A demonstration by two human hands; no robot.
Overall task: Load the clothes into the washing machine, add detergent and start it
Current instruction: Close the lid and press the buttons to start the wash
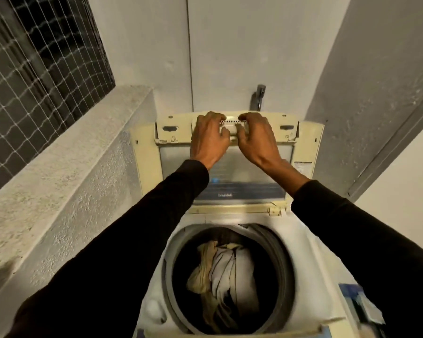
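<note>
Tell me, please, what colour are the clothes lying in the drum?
White and beige, seen in the head view: clothes in the dark drum.

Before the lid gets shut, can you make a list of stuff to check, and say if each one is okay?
1. Clothes inside the drum: ok.
2. Nothing hanging over the drum's rim: ok.
3. Lid up: ok.
4. Left hand and right hand both gripping the white piece on the lid: ok.
5. Detergent added: cannot tell.
6. Tap turned on: cannot tell.
</note>
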